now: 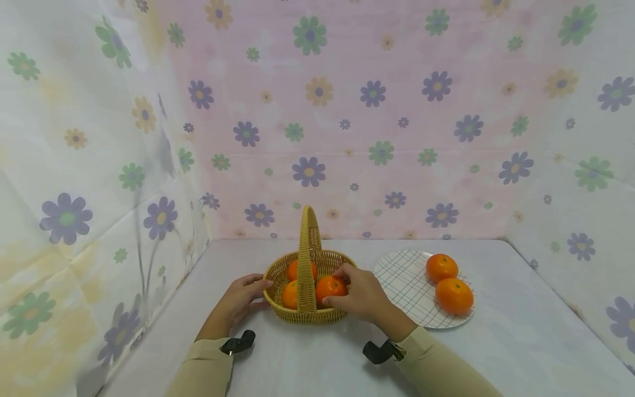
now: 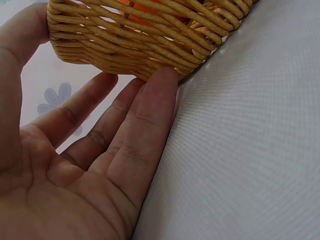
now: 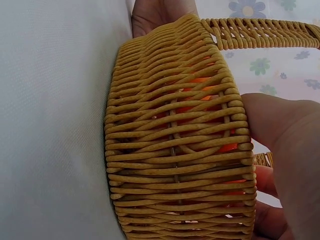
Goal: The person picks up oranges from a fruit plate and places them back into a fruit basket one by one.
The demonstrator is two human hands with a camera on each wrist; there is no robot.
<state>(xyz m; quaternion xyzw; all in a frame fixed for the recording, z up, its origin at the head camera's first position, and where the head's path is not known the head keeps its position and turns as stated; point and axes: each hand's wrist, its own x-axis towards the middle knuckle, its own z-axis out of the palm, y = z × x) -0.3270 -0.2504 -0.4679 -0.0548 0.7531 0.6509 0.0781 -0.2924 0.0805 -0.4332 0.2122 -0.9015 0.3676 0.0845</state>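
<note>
A woven basket [image 1: 285,315] with a tall arched handle stands on the table, with three oranges inside. My left hand [image 1: 243,300] holds the basket's left side; in the left wrist view one digit reaches the rim and the other fingers [image 2: 137,130] touch the outer wall lower down. Reaching over the right rim, my right hand [image 1: 364,292] grips the right-hand orange [image 1: 331,288] between thumb and fingers. The other two oranges, a rear one [image 1: 294,270] and a front one [image 1: 290,295], are partly hidden by the handle. In the right wrist view the basket wall [image 3: 175,135] covers most of the fruit.
Right of the basket lies a round white plate [image 1: 404,281] with a grid pattern. On its right side sit two more oranges, one behind [image 1: 441,268] and one in front [image 1: 454,296]. Flower-printed cloth [image 1: 347,138] hangs around the white table [image 1: 307,364].
</note>
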